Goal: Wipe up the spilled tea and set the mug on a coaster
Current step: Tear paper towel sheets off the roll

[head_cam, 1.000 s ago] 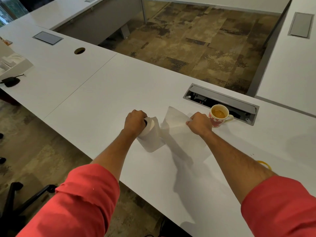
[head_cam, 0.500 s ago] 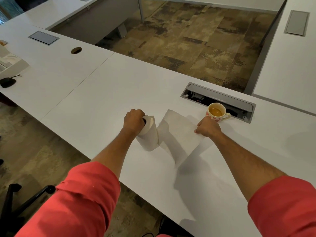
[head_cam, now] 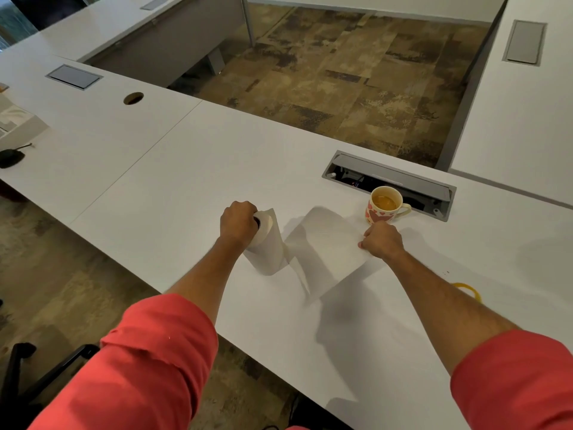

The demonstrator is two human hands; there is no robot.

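A cream mug (head_cam: pixel 380 210) with red hearts holds amber tea; white paper roll (head_cam: pixel 266 249), coral sleeves (head_cam: pixel 148 361).

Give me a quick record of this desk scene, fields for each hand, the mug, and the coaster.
left hand: gripping top of paper towel roll
right hand: pinching pulled-out towel sheet, still joined to roll
mug: upright, tea inside, on desk beside open cable box
coaster: not clearly identifiable; yellow ring partly hidden behind right forearm

roll (head_cam: pixel 266 246) left | sheet (head_cam: pixel 325 243) between | mug (head_cam: pixel 383 206) right, before cable box (head_cam: pixel 390 176)
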